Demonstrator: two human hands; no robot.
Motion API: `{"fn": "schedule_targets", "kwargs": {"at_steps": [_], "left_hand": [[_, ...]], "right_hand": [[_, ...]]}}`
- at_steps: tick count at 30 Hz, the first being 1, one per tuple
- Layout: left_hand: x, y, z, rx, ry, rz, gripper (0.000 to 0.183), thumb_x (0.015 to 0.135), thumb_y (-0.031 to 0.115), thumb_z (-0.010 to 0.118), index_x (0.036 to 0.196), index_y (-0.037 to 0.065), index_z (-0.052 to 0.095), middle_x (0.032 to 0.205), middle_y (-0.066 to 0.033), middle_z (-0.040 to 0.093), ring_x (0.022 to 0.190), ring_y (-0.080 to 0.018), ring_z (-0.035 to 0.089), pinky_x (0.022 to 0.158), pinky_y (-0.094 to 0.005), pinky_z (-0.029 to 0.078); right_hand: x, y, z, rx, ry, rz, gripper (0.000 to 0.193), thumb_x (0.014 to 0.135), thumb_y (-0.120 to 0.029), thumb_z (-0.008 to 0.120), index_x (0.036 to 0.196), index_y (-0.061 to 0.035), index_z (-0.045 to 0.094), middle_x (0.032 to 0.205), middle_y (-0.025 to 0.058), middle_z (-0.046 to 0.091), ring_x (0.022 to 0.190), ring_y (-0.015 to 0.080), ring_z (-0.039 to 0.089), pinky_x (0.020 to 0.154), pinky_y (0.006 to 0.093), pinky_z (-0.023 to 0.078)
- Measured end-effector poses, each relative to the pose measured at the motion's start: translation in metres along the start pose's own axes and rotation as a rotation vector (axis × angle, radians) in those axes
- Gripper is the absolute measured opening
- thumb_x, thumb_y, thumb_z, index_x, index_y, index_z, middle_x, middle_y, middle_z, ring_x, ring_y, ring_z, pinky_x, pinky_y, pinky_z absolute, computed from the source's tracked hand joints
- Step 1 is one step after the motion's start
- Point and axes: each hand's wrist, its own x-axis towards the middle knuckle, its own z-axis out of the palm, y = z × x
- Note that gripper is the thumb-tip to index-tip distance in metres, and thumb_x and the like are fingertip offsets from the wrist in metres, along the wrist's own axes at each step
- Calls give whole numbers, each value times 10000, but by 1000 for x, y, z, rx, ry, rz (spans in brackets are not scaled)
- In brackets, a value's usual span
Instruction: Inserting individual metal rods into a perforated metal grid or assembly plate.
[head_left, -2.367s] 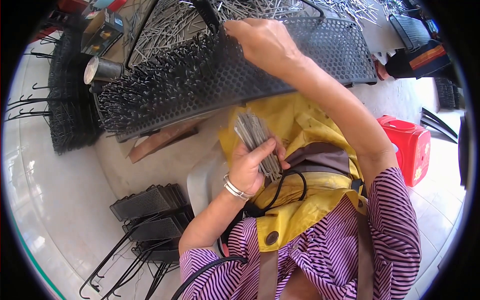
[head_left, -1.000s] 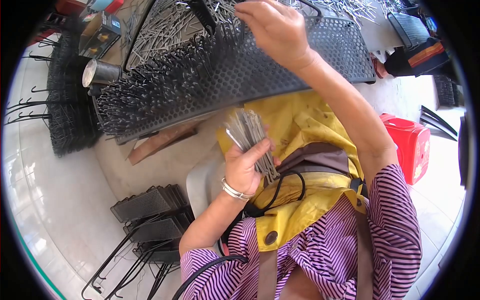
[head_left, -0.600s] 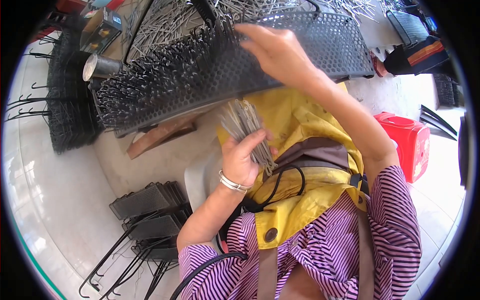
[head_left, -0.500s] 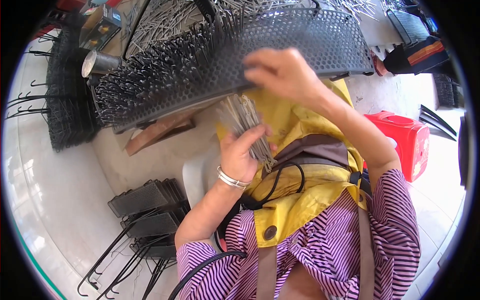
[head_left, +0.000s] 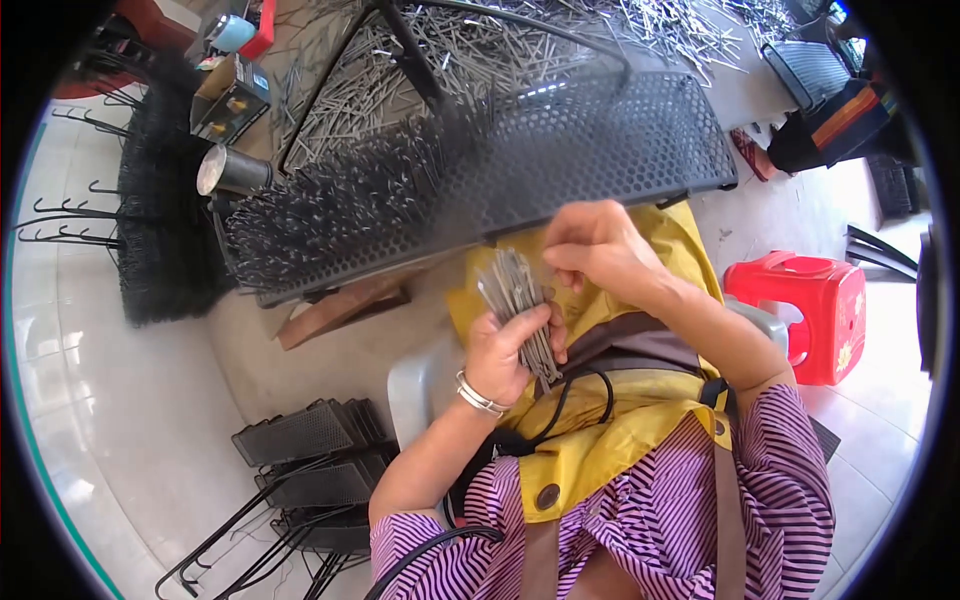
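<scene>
Far left, a dark stack of racks point(head_left: 165, 200) shows black hooked rods pointing left. Right of it, far side, an opened cardboard box point(head_left: 232, 98); just nearer, a metal can point(head_left: 235, 172) lies on its side, mouth to the left. Near left, black mesh trays point(head_left: 310, 430) are stacked, long hooked rods running toward the near edge. A mass of dark thin pieces point(head_left: 330, 205) fills the left part of a long black perforated tray point(head_left: 630, 140). Beyond the tray lies a loose heap of grey metal strips point(head_left: 480, 55). Left hand point(head_left: 505, 355), near side of the tray: closed firmly around a bundle of thin metal strips point(head_left: 520, 300), thumb across the front, far ends fanned out. The bundle is in front of a yellow apron point(head_left: 570, 440). Right hand point(head_left: 600, 250), just right of the bundle and apart from it: fingers curled in, thumb close to the index finger; cannot tell whether anything is pinched there. Right, a red stool point(head_left: 845, 320) stands on the tiled floor.
</scene>
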Motion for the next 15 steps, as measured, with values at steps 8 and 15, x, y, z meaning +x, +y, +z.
{"fn": "schedule_targets", "kwargs": {"at_steps": [8, 15], "left_hand": [[5, 1, -12, -82, -58, -36, 173, 777, 79, 530, 940, 27, 505, 747, -93, 525, 553, -177, 486, 463, -303, 391], [6, 1, -11, -149, -112, -39, 215, 774, 46, 501, 988, 23, 492, 800, -85, 520, 659, -191, 499, 522, -305, 414]], "right_hand": [[13, -36, -22, -71, 294, -314, 18, 727, 1, 534, 742, 9, 539, 605, 46, 547, 488, 79, 497, 429, 198, 400], [52, -49, -18, -175, 578, -790, 28, 764, 2, 529, 783, 15, 546, 623, 37, 556, 532, 70, 509, 487, 176, 406]]}}
